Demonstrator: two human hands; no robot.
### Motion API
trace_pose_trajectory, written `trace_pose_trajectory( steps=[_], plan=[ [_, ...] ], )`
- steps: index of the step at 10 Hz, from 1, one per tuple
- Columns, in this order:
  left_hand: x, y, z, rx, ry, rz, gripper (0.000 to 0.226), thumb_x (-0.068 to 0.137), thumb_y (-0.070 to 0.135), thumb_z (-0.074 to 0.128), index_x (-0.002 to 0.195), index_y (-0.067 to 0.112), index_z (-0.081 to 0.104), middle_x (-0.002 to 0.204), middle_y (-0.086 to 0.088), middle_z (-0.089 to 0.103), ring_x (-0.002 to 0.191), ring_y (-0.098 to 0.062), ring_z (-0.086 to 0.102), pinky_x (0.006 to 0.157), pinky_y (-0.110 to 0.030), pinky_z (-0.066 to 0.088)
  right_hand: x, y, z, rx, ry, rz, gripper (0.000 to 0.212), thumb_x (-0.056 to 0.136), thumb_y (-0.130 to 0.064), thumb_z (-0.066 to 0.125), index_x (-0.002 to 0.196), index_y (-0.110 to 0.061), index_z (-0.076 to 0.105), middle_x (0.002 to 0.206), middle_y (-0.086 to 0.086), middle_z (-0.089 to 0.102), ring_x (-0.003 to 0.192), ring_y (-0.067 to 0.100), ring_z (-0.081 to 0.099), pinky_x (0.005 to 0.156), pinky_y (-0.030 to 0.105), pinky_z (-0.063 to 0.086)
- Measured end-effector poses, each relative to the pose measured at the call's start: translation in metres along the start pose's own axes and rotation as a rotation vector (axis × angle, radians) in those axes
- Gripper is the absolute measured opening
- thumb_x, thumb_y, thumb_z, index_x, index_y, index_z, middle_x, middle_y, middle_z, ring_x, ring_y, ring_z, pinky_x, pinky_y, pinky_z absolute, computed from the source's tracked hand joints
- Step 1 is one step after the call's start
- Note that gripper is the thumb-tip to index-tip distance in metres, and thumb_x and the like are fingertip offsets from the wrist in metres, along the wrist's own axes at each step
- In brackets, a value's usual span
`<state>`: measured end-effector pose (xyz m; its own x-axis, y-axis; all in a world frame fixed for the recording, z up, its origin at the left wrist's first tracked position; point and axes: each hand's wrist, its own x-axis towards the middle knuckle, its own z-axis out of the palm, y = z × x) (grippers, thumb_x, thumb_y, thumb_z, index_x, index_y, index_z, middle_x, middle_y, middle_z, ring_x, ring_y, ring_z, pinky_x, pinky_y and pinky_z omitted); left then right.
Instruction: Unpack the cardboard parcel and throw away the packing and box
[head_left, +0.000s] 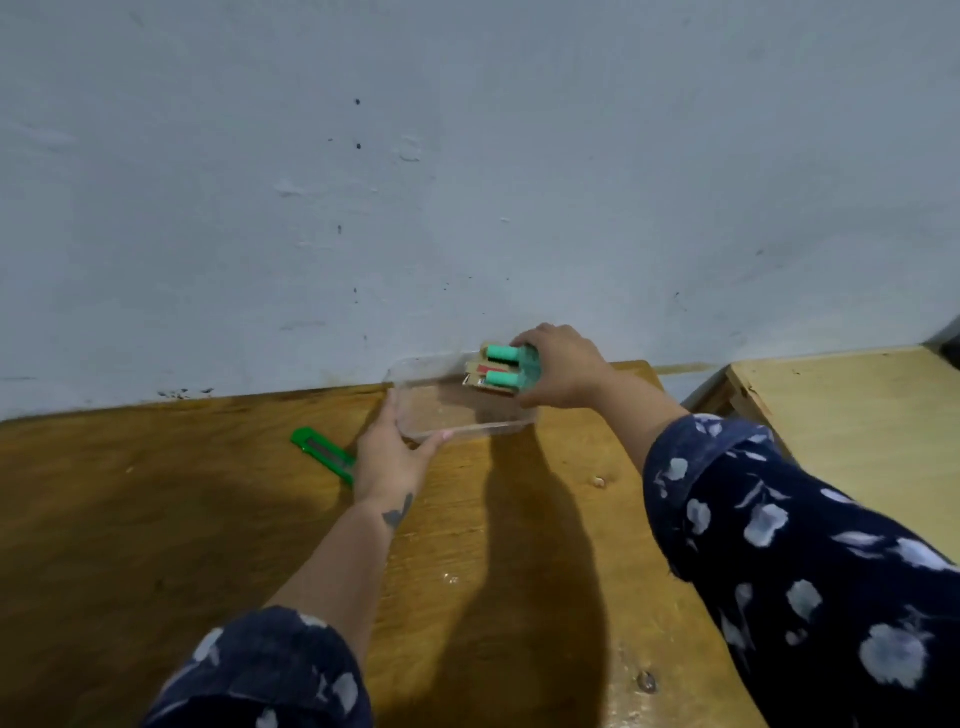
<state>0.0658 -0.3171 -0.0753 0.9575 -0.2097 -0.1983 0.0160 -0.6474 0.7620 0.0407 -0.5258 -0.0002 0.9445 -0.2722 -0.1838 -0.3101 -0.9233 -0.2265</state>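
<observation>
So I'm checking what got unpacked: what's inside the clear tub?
The tub looks empty; wood shows through its bottom. The right hand holds a green item over its far corner, hiding that corner.

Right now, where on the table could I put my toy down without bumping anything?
The near table between the two forearms is bare, and so is the wide left part in front of the green cutter. It is crowded by the wall: the left hand holds the clear tray, the right hand holds green rollers over it.
</observation>
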Motion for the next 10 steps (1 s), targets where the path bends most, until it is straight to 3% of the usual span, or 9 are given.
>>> trace_pose_trajectory(
  steps=[1,3,5,6,8,9,10],
  plan=[
    [0.000,0.001,0.000,-0.019,-0.002,-0.017,0.093,0.076,0.037,0.074,0.150,0.031,0.018,0.144,-0.003,0.047,0.122,-0.024,0.055,0.093,-0.039,0.053,0.014,-0.026,0.011,-0.112,-0.068,-0.079,0.071,0.070,-0.040,0.074,0.133,-0.023,0.046,0.124,0.002,0.054,0.110,0.022,0.049,0.092,0.037,0.043],
    [0.002,-0.001,0.001,-0.047,0.002,-0.015,0.093,0.075,0.037,0.077,0.150,0.027,0.022,0.140,-0.003,0.052,0.120,-0.023,0.056,0.094,-0.038,0.052,0.031,-0.054,0.034,-0.081,-0.191,-0.118,0.066,0.070,-0.032,0.074,0.131,-0.023,0.050,0.120,0.001,0.060,0.103,0.021,0.057,0.085,0.032,0.048],
    [0.003,-0.002,0.002,-0.116,0.020,0.002,0.092,0.075,0.031,0.079,0.150,0.022,0.026,0.137,0.000,0.054,0.119,-0.020,0.057,0.098,-0.038,0.050,0.040,-0.061,0.048,0.079,-0.244,-0.099,0.067,0.075,-0.017,0.075,0.135,-0.023,0.046,0.130,0.003,0.057,0.116,0.022,0.053,0.098,0.034,0.044],
    [0.004,-0.002,0.003,-0.116,0.018,-0.001,0.091,0.075,0.031,0.078,0.149,0.022,0.027,0.138,-0.001,0.054,0.122,-0.019,0.055,0.098,-0.035,0.049,0.042,-0.064,0.057,0.162,-0.219,-0.063,0.070,0.074,-0.013,0.075,0.134,-0.023,0.041,0.131,0.005,0.053,0.118,0.024,0.051,0.101,0.039,0.044],
    [0.006,0.003,-0.003,-0.037,-0.040,0.016,0.084,0.078,0.028,0.077,0.147,0.017,0.030,0.132,-0.001,0.057,0.122,-0.020,0.054,0.092,-0.030,0.045,0.035,-0.069,0.058,0.100,-0.161,-0.073,0.066,0.075,-0.019,0.075,0.135,-0.019,0.047,0.133,0.008,0.040,0.120,0.026,0.044,0.106,0.044,0.039],
    [0.008,0.008,-0.014,-0.006,-0.094,0.006,0.090,0.076,0.030,0.079,0.148,0.016,0.026,0.133,-0.005,0.056,0.123,-0.024,0.054,0.096,-0.035,0.048,0.027,-0.076,0.050,0.149,-0.146,-0.094,0.073,0.077,-0.013,0.072,0.141,-0.023,0.040,0.134,0.009,0.040,0.124,0.028,0.039,0.106,0.045,0.038],
    [0.008,0.013,-0.028,0.032,-0.044,-0.005,0.097,0.077,0.034,0.077,0.152,0.016,0.017,0.148,-0.008,0.042,0.134,-0.026,0.042,0.106,-0.041,0.042,0.019,-0.084,0.038,0.176,-0.098,-0.110,0.065,0.080,-0.010,0.071,0.139,-0.022,0.045,0.133,0.011,0.048,0.122,0.028,0.047,0.102,0.038,0.043]
  ],
)
